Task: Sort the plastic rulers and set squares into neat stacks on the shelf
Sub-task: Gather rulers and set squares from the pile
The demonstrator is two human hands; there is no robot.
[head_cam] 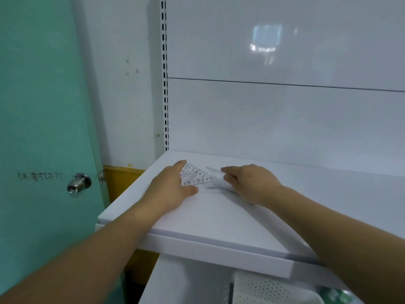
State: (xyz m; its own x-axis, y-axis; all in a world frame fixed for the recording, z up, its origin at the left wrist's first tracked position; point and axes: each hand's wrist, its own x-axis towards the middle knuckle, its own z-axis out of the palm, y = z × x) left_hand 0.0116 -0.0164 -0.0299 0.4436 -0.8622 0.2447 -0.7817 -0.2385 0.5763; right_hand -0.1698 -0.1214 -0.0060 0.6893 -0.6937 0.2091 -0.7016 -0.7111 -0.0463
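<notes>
A clear plastic set square [197,177] with black numbers lies flat on the white shelf [219,218], near its back left corner. More clear plastic pieces seem to lie under and beside it, blurred. My left hand [169,187] rests on the set square's left edge, fingers straight, thumb along its near side. My right hand [249,183] touches the right end of the plastic with curled fingers; whether it pinches a piece is unclear.
A white back panel [285,119] rises behind the shelf, with a slotted upright [165,84] at its left. A green door [43,128] with a metal knob [79,185] stands to the left. A white perforated basket [263,290] sits below the shelf.
</notes>
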